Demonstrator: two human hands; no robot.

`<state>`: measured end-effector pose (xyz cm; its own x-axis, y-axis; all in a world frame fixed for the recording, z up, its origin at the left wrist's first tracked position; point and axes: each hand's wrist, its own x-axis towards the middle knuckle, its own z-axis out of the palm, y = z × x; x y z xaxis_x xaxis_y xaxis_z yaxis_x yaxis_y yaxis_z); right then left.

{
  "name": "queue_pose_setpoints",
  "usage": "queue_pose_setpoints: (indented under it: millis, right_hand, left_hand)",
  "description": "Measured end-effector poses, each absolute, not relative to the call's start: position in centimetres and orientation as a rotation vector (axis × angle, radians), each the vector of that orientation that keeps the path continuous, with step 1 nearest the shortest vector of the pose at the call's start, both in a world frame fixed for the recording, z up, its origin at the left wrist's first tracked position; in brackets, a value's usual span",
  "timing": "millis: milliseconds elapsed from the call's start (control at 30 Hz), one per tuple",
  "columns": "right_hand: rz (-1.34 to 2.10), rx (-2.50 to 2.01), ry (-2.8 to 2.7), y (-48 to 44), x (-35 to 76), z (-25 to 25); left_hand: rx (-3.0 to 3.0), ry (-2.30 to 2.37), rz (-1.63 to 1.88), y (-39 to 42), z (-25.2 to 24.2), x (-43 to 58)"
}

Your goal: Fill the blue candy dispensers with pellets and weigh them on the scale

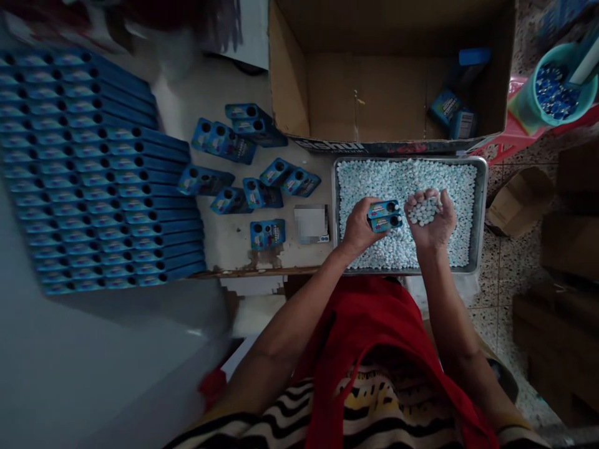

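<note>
Closed around two small blue boxes (385, 222), my left hand (360, 226) keeps them side by side over the metal tray (481, 215). The boxes' printed ends face up, with dark round holes at the side facing my other hand. A whitish pellet shows at the hole of the upper box. My right hand (434, 227) lies palm up and cupped, just right of the boxes and apart from them. It carries a heap of pale candy-like pellets (423, 211). Many more pale blue and white pellets (374, 178) fill the tray below both hands.
Several blue boxes (262, 193) stand loose on the table (224, 246), left of the tray. Farther left are stacked rows of boxes (103, 181). A large open carton (355, 93) borders the tray's far side. At right stands a teal cup (528, 93) of blue pieces.
</note>
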<state>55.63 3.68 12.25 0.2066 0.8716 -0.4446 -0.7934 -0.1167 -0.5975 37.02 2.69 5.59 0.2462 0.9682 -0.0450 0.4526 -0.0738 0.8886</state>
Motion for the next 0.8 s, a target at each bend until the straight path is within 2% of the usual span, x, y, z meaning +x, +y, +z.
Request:
queue_pose_setpoints:
  millis: [233, 367, 533, 667, 800]
  right_hand:
    - [1.182, -1.122, -0.642, 3.4, 53.6, 12.3]
    - [1.057, -1.281, -0.676, 4.5, 52.8, 10.9]
    - [1.105, -1.244, -0.67, 5.5, 51.9, 10.8]
    - [1.21, -1.16, -0.777, 4.2, 51.5, 12.0]
    - [1.079, -1.223, -0.731, 2.2, 54.1, 11.3]
  left_hand:
    - [1.621, 1.372, 0.698, 3.5, 5.9, 38.5]
    - [1.633, 1.378, 0.655, 3.8, 6.8, 38.7]
    - [1.766, 1.256, 0.585, 4.0, 7.1, 37.3]
    - [1.782, 1.218, 0.744, 4.2, 6.1, 36.0]
    - [1.69, 1.146, 0.848, 4.4, 4.6, 35.6]
